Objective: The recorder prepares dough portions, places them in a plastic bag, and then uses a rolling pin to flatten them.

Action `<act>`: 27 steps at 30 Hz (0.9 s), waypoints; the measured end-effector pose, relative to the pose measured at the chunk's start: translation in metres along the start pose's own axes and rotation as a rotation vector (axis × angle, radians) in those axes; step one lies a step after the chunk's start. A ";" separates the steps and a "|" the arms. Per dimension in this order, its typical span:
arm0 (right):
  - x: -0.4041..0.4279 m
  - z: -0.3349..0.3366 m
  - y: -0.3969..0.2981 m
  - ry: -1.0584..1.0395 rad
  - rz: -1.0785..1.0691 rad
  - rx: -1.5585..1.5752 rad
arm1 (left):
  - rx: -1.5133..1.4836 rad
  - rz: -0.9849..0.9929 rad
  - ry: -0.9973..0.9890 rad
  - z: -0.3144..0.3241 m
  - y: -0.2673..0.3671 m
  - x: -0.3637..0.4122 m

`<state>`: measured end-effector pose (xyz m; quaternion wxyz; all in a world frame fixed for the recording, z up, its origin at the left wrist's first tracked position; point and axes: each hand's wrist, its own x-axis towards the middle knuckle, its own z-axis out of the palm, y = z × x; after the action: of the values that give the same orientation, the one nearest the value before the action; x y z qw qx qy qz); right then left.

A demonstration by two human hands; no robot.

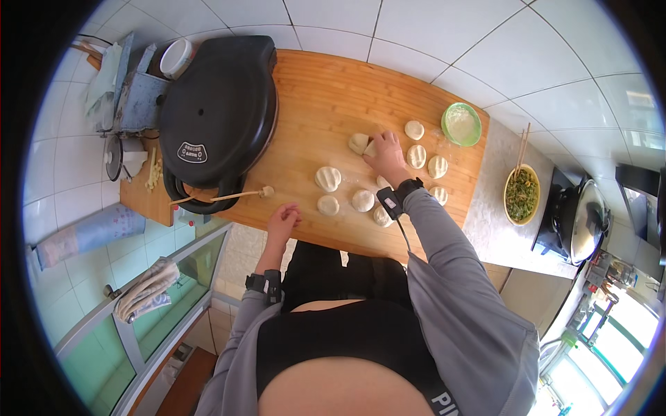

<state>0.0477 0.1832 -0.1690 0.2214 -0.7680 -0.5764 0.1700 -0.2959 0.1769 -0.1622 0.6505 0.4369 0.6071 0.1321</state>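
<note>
My right hand (386, 155) reaches over the wooden board (322, 88), its fingertips on a piece of dough at the right side of another dough piece (358, 143). Whether the fingers grip it or only press on it is hard to see. Several round dough pieces lie about, among them a finger-marked one (416, 156), a smooth one (362, 200) and a larger one (328, 179). Some are partly hidden by my right wrist. My left hand (284, 221) hovers by the board's front edge, fingers loosely curled, holding nothing. A thin rolling pin (237, 196) lies left of it.
A black electric griddle (216, 114) fills the board's left side. At the back right stands a green bowl of flour (461, 124). Farther right are a bowl of chopped green filling (522, 195) with chopsticks and a lidded pan (588, 221) on the stove.
</note>
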 end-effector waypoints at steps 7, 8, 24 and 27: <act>-0.012 -0.003 0.009 0.046 0.251 0.389 | -0.002 -0.034 -0.010 -0.004 -0.004 0.002; -0.012 -0.002 0.010 0.046 0.253 0.389 | -0.003 -0.034 -0.015 -0.004 -0.005 0.003; 0.006 0.010 0.000 -0.008 0.003 -0.240 | 0.018 -0.061 -0.023 -0.003 0.000 0.011; 0.008 0.011 -0.001 -0.027 0.004 -0.268 | 0.038 -0.084 0.003 -0.007 0.001 0.008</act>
<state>0.0435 0.1930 -0.1782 0.1087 -0.7896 -0.5951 0.1023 -0.3004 0.1861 -0.1666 0.6462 0.4229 0.6283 0.0939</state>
